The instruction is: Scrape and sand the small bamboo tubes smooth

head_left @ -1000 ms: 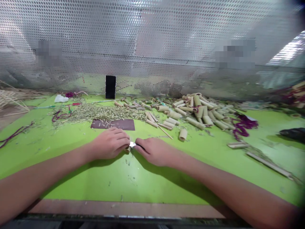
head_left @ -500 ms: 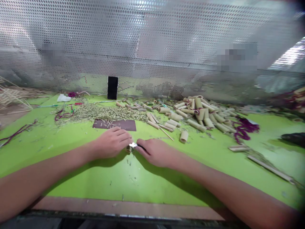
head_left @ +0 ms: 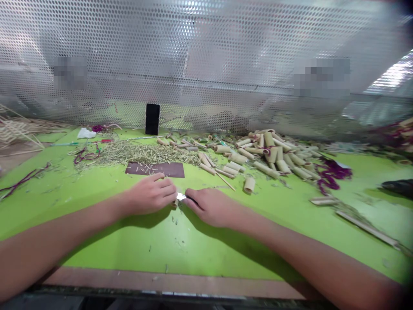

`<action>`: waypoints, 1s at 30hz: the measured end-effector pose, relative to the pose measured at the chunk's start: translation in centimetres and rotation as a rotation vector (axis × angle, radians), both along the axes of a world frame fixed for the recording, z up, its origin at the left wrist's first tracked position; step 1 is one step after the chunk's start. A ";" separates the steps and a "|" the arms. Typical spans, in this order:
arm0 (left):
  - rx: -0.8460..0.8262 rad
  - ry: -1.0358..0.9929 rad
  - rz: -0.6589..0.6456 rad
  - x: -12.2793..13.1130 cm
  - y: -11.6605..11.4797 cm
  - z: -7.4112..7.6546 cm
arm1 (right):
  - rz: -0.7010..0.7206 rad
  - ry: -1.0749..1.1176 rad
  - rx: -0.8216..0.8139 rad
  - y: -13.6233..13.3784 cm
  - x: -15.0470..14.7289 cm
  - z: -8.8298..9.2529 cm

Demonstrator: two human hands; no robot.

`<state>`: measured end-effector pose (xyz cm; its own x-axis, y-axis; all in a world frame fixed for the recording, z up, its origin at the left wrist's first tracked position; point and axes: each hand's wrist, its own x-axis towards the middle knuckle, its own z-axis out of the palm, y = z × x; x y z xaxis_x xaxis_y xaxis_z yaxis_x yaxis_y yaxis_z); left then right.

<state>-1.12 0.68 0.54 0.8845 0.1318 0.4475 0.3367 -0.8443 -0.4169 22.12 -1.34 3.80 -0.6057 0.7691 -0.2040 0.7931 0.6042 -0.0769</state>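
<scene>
Close to the middle of the green table, my left hand [head_left: 153, 195] is closed around a short bamboo piece [head_left: 175, 204]; only its near end shows below the fingers. My right hand [head_left: 208, 207] grips the dark handle of a small knife [head_left: 181, 196]. Its bright blade lies against the bamboo by my left fingertips. Just beyond my left hand is a flat dark brown sheet [head_left: 171, 169] with pale shavings on it. A short, wide bamboo tube [head_left: 249, 185] stands apart, beyond my right hand.
Pale shavings [head_left: 138, 153] are heaped behind the sheet. Cut bamboo tubes [head_left: 271, 155] pile up at the back right, beside purple string [head_left: 332, 172]. A phone [head_left: 152, 119] stands against the perforated metal screen [head_left: 206, 64]. Split bamboo [head_left: 366, 228] lies at right, thin sticks [head_left: 19, 129] at far left.
My left fingers have shifted slightly left and the index finger has lifted a little. The knife blade has turned slightly; my right hand is almost unmoved.
</scene>
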 end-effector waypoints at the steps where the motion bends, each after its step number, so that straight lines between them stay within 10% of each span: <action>1: -0.003 -0.001 0.003 0.1 0.0 -0.1 | 0.001 0.001 -0.002 0.0 0.0 0.0; 14: -0.148 -0.289 0.167 -1.3 1.2 0.1 | -0.015 0.027 -0.018 -0.1 0.1 0.1; 23: -0.846 -0.222 0.127 -0.6 1.0 -1.1 | 0.001 0.024 -0.001 0.0 0.0 -0.2; 30: -0.931 -0.249 0.158 -0.2 0.7 -1.5 | -0.082 -0.003 0.034 0.1 0.0 -0.1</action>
